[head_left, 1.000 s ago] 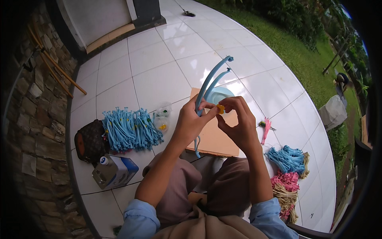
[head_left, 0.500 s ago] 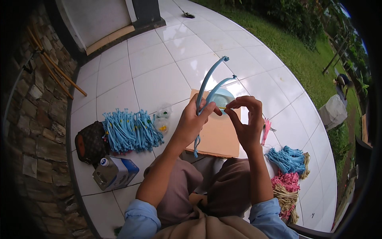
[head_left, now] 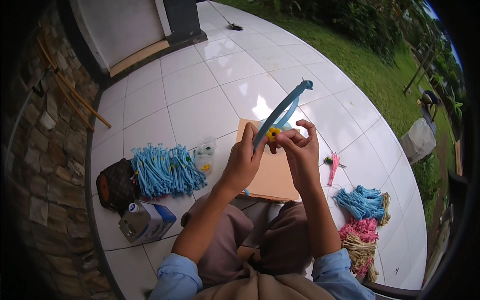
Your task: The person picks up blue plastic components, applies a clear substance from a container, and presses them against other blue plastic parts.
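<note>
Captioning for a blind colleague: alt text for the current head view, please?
A person's left hand holds a blue strip, the right hand touching a yellow flower piece, above a brown board. On white tiles, piled blue strips lie left; blue, pink and tan bundles, right.

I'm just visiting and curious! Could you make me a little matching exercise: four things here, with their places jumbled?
Things
1. Small yellow flower-shaped piece with a dark centre
2. Long blue soft-looking strip
3. Silver-and-blue box-shaped can
4. Large whitish plastic sack

Places
A. Beside the dark brown patterned bag
B. Held in the left hand
C. Far right, beyond the white tiled floor
D. At the fingertips of the right hand

Right pairs: 1-D, 2-B, 3-A, 4-C
</note>
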Motion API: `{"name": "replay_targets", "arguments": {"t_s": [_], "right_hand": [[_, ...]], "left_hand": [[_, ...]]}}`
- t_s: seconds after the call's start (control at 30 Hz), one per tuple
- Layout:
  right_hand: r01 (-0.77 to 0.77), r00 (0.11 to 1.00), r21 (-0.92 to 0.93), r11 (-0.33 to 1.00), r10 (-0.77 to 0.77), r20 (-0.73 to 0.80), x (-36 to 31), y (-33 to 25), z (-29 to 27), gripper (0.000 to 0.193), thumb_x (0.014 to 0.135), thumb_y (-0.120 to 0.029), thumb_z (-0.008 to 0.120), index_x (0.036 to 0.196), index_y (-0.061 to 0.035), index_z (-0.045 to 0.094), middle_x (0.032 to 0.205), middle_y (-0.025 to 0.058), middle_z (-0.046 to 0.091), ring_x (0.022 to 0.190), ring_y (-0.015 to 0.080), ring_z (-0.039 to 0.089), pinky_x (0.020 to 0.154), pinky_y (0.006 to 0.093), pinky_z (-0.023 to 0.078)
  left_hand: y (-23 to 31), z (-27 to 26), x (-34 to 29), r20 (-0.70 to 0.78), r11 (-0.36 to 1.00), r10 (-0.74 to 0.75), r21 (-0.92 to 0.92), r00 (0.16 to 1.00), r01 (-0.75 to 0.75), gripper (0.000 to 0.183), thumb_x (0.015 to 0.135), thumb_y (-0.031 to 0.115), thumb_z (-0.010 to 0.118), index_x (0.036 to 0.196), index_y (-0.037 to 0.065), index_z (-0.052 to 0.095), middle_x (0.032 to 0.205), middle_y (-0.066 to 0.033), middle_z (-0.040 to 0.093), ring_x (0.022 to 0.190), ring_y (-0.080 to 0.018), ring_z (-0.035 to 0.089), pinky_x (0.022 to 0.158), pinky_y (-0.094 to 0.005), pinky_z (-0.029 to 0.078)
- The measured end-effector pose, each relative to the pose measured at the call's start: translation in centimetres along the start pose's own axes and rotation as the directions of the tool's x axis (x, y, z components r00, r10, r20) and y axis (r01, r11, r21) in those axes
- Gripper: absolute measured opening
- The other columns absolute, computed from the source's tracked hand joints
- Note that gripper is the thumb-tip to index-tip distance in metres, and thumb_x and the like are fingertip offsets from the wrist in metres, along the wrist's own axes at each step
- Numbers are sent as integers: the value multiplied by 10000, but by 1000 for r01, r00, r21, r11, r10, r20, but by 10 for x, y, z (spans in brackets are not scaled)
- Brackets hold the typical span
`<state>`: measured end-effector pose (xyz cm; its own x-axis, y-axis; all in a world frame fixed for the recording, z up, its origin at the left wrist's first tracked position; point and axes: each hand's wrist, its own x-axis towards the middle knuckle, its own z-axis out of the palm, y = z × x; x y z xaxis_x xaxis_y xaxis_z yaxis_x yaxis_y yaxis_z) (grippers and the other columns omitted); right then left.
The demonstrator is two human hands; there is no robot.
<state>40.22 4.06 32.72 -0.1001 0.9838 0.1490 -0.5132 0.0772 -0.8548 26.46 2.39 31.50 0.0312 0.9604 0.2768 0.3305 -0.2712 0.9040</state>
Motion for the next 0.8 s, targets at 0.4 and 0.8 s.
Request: {"name": "replay_targets", "arguments": {"t_s": [0.4, 0.8], "right_hand": [[29, 998, -92, 995, -34, -58, 2, 4, -7, 548, 732, -34, 718, 1063, -36, 282, 800, 123, 634, 751, 162, 571, 761, 300, 440], [167, 984, -232, 958, -176, -19, 1, 11, 3, 640, 778, -28, 670, 1210, -50, 198, 824, 102, 585, 756, 156, 591, 714, 277, 458]], "left_hand": [[6, 0, -2, 32, 996, 81, 20, 996, -81, 107, 905, 48, 448, 920, 25, 344, 707, -170, 546, 697, -371, 594, 571, -359, 442], [0, 4, 0, 75, 995, 94, -35, 993, -92, 96, 911, 42, 435, 917, 28, 340, 692, -112, 576, 629, -277, 599, 560, -324, 435]]}}
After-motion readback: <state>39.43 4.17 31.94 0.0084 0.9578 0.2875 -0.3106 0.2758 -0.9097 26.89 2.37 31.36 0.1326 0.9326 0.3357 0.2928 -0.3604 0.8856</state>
